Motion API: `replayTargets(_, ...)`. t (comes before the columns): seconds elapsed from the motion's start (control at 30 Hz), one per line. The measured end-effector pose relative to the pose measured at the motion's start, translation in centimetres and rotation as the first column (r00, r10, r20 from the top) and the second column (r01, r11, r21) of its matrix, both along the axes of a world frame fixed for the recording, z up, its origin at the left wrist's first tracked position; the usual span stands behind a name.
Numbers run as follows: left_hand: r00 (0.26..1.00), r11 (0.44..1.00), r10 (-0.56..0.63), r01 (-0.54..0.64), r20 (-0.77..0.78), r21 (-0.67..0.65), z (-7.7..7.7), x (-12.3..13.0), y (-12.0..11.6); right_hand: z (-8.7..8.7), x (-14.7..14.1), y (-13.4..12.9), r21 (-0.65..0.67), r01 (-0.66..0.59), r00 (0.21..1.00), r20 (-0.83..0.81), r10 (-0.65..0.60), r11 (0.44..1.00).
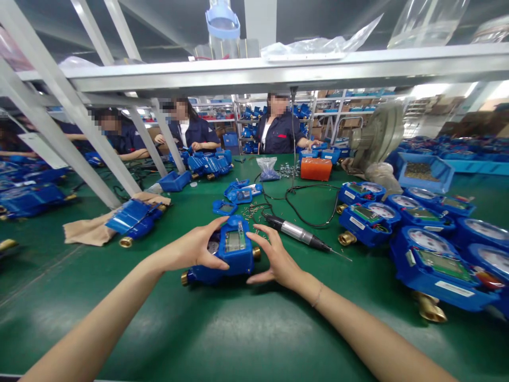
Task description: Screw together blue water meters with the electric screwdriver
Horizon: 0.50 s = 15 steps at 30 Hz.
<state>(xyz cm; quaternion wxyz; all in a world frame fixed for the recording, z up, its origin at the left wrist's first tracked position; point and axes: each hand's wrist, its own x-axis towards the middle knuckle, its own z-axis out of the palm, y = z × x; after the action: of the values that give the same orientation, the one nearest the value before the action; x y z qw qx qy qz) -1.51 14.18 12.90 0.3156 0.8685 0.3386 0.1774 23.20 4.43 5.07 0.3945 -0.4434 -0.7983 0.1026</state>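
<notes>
At the left of the frame, a tan cloth (pixel 85 228) lies on the green table (pixel 191 334), with a blue unit (pixel 137 216) resting partly on it. Toward the centre, the left hand (pixel 193 246) is clamped on the left side of a meter (pixel 242 262), its thumb along the front and its fingers around the back. That meter sits at the middle of the frame: a glossy, bright-blue, box-like casing, facing upward, with a rectangular window over a pale grey-green display (pixel 235 241). A threaded brass end (pixel 185 278) sticks out low on its left, and another brass end (pixel 256 253) shows on its right. Just right of it the right hand (pixel 276 257) is spread in a wide curve, thumb and fingers apart; whether its fingertips touch the casing I cannot tell. Right of centre lies a driver (pixel 298 232), silver and black. At the right edge, uncovered meters (pixel 441 265) stand grouped, showing round dials and green boards.
</notes>
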Motion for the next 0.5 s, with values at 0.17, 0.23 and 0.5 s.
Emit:
replayTargets(0.17, 0.987, 0.996, 0.085, -0.079, 0.134, -0.049, -1.3, -1.0, -0.9, 0.2, 0.2, 0.7, -0.071, -0.06, 0.997, 0.053, 0.064, 0.996)
replayTargets(0.23, 0.981, 0.994, 0.092, -0.081, 0.173, -0.07, -1.6, -1.7, -1.5, 0.0, -0.2, 1.3, -0.095, -0.09, 0.996, -0.003, 0.09, 0.991)
replayTargets(0.5, 0.931, 0.943, 0.288, -0.235, 0.224, -0.236, -5.9, -6.8, -2.6, 0.2, -1.7, 3.9, -0.248, -0.245, 0.917, -0.374, 0.14, 0.937)
